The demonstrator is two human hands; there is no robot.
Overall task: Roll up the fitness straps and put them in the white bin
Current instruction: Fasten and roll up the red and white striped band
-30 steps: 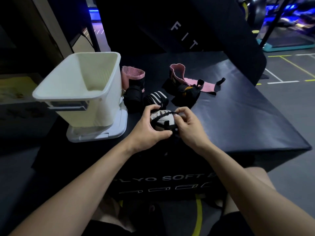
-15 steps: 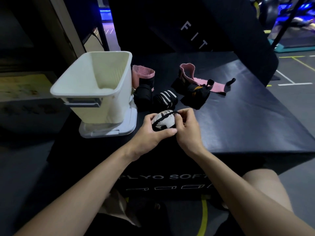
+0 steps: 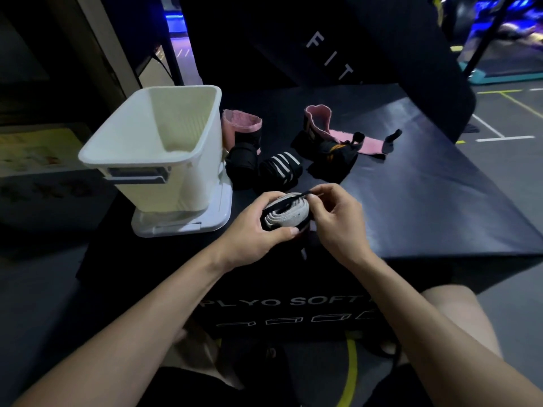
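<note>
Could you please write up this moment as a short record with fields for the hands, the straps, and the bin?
left hand: grips grey rolled strap
right hand: pinches the strap's black loop
bin: white, upright on its lid, no strap seen inside
rolled straps by bin: pink roll, black roll, striped roll
unrolled: pink strap over a dark strap
surface: black plyo box
</note>
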